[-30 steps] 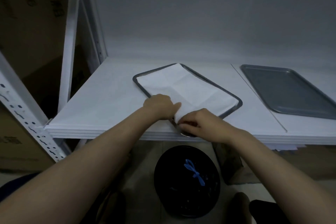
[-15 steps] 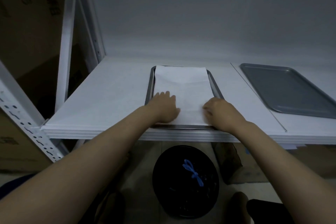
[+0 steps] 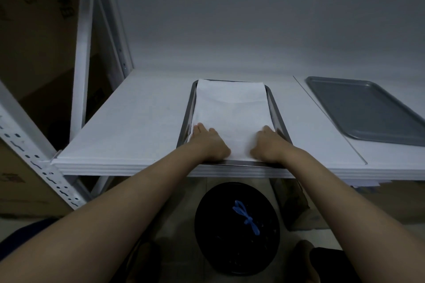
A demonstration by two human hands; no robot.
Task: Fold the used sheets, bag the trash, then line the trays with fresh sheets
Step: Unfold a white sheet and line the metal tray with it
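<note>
Two hands lie flat on a white sheet (image 3: 232,108) that lines a metal tray (image 3: 185,119) in the middle of the frame. The left hand (image 3: 210,142) rests on the sheet's near left corner, fingers stretched forward and close together, gripping nothing. The right hand (image 3: 268,145) rests on the near right corner in the same way, palm down, its fingers reaching toward the tray's right rim. The thumbs point toward each other with a strip of bare sheet between them. The sheet covers the tray from near edge to far edge, leaving narrow bands of grey metal showing along both long sides, and it carries a faint crease across its far half. The tray sits lengthwise at the front edge of a white shelf (image 3: 138,117). At the right of the frame, well apart from the first, a second tray (image 3: 363,108) lies bare and grey on the same shelf. Below the shelf edge, at lower centre, a black trash bag (image 3: 230,248) stands on the floor, with a blue tie (image 3: 247,216) on its top. A white upright post (image 3: 82,48) rises at the upper left, with a brown cardboard box (image 3: 34,30) behind it.
</note>
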